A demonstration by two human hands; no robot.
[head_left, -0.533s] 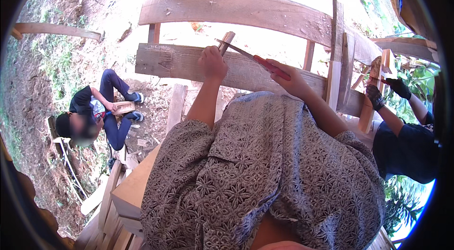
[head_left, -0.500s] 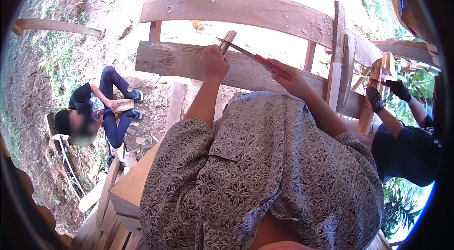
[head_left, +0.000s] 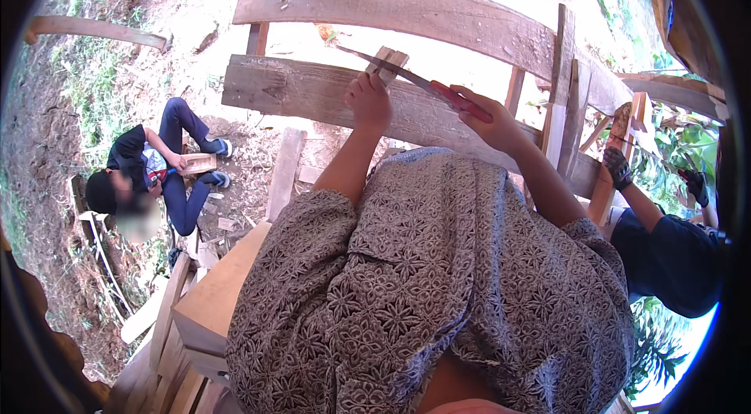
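My left hand (head_left: 368, 103) is closed round the lower part of a short wooden piece (head_left: 395, 59), which sticks up past my fingers at the far plank. In my right hand (head_left: 489, 123) is the red handle of a hand saw (head_left: 418, 81); my fingers are wrapped round it. The long, dark, tapering blade lies across the wooden piece just above my left fingers. Its tip reaches out beyond the wood to the left. The blade's teeth are too small to make out.
Wide rail planks (head_left: 313, 93) run across in front of me, with upright boards (head_left: 561, 77) at their right. On the left a seated person (head_left: 176, 167) holds a wooden piece. At right another person (head_left: 665, 246) in dark gloves works at a board. A large wooden block (head_left: 215, 289) stands beside me.
The saw has slid left across the wooden piece, so more blade shows past it. My left hand and the piece have shifted slightly right, and the piece's broader face now shows.
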